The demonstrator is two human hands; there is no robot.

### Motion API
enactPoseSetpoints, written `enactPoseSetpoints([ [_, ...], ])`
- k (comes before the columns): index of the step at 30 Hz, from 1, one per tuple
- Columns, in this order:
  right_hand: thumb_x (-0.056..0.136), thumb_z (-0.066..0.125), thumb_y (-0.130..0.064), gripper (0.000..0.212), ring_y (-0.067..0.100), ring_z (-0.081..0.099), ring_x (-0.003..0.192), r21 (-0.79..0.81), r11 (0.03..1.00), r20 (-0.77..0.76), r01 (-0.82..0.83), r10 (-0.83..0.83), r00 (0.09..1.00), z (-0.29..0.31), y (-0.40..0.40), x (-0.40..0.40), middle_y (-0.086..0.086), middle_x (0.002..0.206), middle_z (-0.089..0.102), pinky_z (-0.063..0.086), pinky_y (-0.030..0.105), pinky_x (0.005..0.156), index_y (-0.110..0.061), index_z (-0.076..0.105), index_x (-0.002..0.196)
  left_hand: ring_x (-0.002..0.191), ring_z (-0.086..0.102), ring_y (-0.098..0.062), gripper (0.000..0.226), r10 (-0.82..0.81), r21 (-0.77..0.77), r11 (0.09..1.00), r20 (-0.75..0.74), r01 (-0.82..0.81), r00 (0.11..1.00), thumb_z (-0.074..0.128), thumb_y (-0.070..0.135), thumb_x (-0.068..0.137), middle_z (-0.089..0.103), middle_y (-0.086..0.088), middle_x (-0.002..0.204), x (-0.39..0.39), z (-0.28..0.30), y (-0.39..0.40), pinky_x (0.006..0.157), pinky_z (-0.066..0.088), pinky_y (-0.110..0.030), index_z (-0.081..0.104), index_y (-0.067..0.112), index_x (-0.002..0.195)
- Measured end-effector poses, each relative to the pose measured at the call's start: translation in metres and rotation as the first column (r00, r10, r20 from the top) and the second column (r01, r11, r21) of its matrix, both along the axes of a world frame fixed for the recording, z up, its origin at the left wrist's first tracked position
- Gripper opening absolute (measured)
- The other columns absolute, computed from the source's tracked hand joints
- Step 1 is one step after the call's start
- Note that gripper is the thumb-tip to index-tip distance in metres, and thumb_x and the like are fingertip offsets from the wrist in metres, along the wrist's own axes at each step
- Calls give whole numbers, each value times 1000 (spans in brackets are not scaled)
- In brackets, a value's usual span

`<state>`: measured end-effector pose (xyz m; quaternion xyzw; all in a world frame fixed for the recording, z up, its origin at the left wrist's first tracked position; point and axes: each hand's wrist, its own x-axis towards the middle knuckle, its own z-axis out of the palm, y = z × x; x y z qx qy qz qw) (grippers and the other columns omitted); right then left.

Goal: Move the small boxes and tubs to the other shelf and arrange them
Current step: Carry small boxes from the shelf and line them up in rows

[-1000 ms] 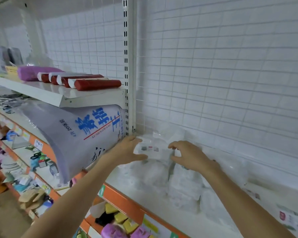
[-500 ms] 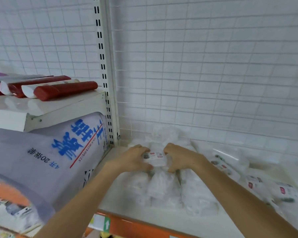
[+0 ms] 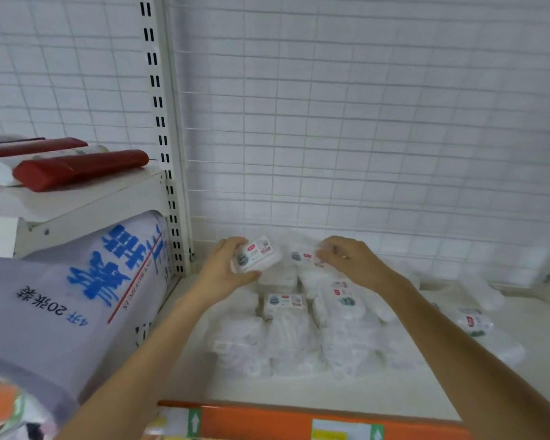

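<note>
two hands are seen, the left hand point(image 3: 224, 268) and the right hand point(image 3: 353, 260). one small labelled tub point(image 3: 257, 254) is held in the left. about five more labelled tubs point(image 3: 285, 302) can be counted on the shelf point(image 3: 299, 392); the blurred white ones cannot be counted. two red rolls point(image 3: 77, 168) and one large printed bag point(image 3: 77, 296) are seen at left.

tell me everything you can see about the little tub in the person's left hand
The small tub is a white, rounded-rectangular plastic container with a printed label on top showing red and dark marks; the print is too blurred to read. The left hand holds it, fingers on its far edge and thumb under its near side, tilted and lifted above the pile of tubs at the back left of the white shelf.
</note>
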<state>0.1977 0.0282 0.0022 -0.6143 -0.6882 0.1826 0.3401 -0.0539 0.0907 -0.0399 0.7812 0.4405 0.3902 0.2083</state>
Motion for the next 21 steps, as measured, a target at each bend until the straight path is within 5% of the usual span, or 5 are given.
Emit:
enactPoseSetpoints([
  [5, 97, 44, -21, 13, 30, 61, 87, -97, 995, -433, -21, -23, 901, 8, -12, 9, 15, 101, 60, 58, 46, 68, -25, 54, 104, 104, 49, -15, 62, -7, 29, 1000, -22, 7, 1000, 78, 18, 71, 49, 1, 117, -4, 6, -1, 89, 41, -28, 46, 18, 124],
  [13, 100, 35, -22, 27, 21, 55, 86, -129, 991, -588, 19, -92, 803, 8, -17, 14, 4, 104, 59, 50, 29, 56, -28, 59, 90, 105, 43, -11, 67, -5, 3, 1000, -73, 6, 997, 76, 17, 74, 41, 9, 117, 4, 10, -14, 92, 40, -27, 42, 21, 131],
  [17, 93, 51, -17, 7, 19, 51, 77, -186, 980, -735, -67, -94, 672, 1, -17, 16, 7, 98, 55, 41, 28, 52, -22, 54, 93, 106, 45, -13, 69, -20, -5, 1000, -77, 20, 997, 77, 16, 73, 42, 6, 116, 2, 8, -22, 91, 41, -28, 43, 18, 133],
  [18, 87, 59, -12, 17, 20, 51, 80, -181, 975, -751, -125, -54, 658, -3, -18, 19, 8, 101, 55, 41, 28, 54, -23, 51, 98, 107, 46, -14, 69, -24, -5, 1000, -76, 24, 997, 77, 16, 72, 43, 6, 116, 2, 8, -23, 90, 40, -27, 43, 17, 132],
  [21, 64, 71, 1, 63, 24, 52, 98, -185, 977, -438, -102, 12, 899, -11, -21, 27, 10, 115, 45, 48, 23, 67, -29, 43, 112, 108, 47, -15, 69, -30, -5, 1000, -72, 30, 997, 77, 15, 72, 43, 7, 115, 0, 6, -23, 90, 40, -27, 44, 16, 132],
])
